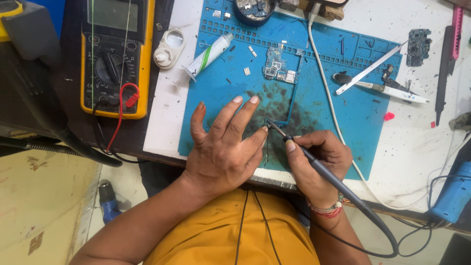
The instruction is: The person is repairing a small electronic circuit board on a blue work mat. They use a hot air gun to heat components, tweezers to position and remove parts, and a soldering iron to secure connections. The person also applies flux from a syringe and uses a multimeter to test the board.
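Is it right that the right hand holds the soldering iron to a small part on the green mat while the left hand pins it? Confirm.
Not quite: the head view shows the mat is blue, not green. The rest stands: the right hand holds the soldering iron to the small part while the left hand pins it.

Bright, even overhead light, soft shadows, sharp centre, slight wide-angle bending at edges.
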